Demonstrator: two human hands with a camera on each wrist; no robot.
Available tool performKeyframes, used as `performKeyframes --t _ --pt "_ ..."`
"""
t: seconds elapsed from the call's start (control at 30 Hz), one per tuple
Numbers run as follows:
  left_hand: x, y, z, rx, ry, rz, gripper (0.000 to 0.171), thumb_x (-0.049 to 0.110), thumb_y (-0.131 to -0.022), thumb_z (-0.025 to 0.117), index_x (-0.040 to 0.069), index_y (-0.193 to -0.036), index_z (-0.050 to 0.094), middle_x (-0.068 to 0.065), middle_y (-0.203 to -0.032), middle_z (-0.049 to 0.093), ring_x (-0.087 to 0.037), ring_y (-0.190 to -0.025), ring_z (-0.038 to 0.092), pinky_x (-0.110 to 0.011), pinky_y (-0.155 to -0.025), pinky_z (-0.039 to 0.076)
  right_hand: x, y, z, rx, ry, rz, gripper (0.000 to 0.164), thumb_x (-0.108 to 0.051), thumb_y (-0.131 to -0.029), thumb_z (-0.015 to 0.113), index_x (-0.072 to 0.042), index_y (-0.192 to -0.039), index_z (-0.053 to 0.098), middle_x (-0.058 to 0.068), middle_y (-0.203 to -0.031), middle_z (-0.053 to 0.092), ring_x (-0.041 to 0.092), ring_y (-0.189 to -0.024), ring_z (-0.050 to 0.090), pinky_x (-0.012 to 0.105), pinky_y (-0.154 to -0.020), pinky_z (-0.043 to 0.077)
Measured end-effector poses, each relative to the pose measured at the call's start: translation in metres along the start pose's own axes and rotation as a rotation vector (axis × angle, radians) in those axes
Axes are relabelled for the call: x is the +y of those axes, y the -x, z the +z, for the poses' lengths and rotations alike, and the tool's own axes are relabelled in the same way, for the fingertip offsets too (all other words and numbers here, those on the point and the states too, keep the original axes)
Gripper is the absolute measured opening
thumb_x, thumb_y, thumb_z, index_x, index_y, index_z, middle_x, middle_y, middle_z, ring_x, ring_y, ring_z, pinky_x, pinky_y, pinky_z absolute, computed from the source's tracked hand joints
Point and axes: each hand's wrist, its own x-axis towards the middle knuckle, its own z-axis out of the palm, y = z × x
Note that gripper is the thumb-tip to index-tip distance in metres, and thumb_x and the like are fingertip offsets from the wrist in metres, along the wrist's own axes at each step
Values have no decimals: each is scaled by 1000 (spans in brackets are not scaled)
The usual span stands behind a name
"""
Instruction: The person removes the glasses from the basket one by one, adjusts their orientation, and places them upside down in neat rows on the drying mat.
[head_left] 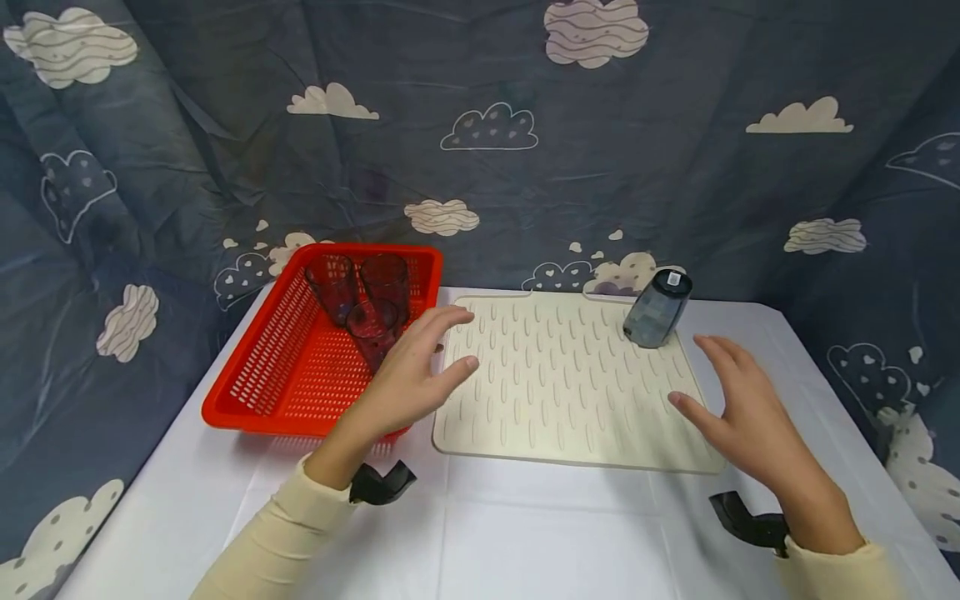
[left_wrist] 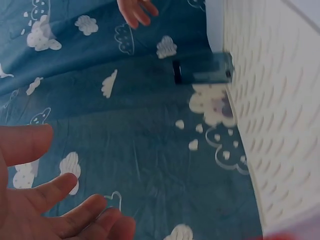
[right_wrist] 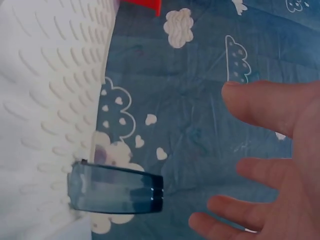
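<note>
A blue-grey drinking glass (head_left: pixel 654 312) stands on the far right corner of the cream drying mat (head_left: pixel 555 375), its dark end with a white sticker facing up. My right hand (head_left: pixel 750 417) hovers over the mat's right edge, nearer to me than the glass, fingers apart and holding nothing. In the right wrist view the glass (right_wrist: pixel 117 189) lies beyond the fingertips, untouched. My left hand (head_left: pixel 412 367) hangs above the right side of the red basket (head_left: pixel 300 383), thumb and fingers spread with nothing between them. Three tinted glasses (head_left: pixel 386 283) lean inside the basket, partly behind that hand.
The mat and basket rest on a table with a white cloth (head_left: pixel 540 533). A dark curtain with a cloud print (head_left: pixel 480 75) hangs behind and at both sides. Black straps (head_left: pixel 382 483) sit at the wrists.
</note>
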Motion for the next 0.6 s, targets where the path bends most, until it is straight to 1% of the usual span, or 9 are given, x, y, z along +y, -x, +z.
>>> performKeyframes --t 0.1,0.17,0.27,0.4,0.6 --pt "-1 -1 -11 11 -38 -11 54 22 -91 68 13 -141 50 -5 -147 49 -24 -138 45 -50 -111 44 -4 5 3 15 -13 8 83 -16 -84 76 5 -150 32 38 -147 34 59 -132 34 76 -102 30" --pt "-3 0 -18 21 -69 -14 57 22 -90 69 12 -142 49 -6 -148 48 -25 -139 44 -54 -114 40 -7 4 7 23 -27 4 82 -16 -84 76 5 -150 33 38 -147 35 58 -132 34 76 -101 31" --pt "-7 0 -25 28 -108 -12 58 22 -90 69 11 -143 48 -8 -149 47 -27 -140 43 -55 -116 36 -11 2 11 41 -38 -13 79 -15 -83 76 6 -148 35 37 -145 37 57 -132 36 75 -100 32" --pt "-13 0 -34 34 -143 -24 56 22 -91 68 10 -142 49 -8 -148 48 -27 -138 44 -54 -116 36 -17 -3 17 49 -42 -28 78 -15 -83 76 6 -146 37 36 -145 39 55 -132 37 74 -100 34" --pt "-25 -3 -48 25 -199 -34 54 23 -92 67 8 -141 49 -10 -146 49 -30 -133 46 -54 -114 39 -28 -10 20 29 -38 -19 76 -16 -84 76 6 -146 38 36 -146 37 54 -133 36 74 -100 34"
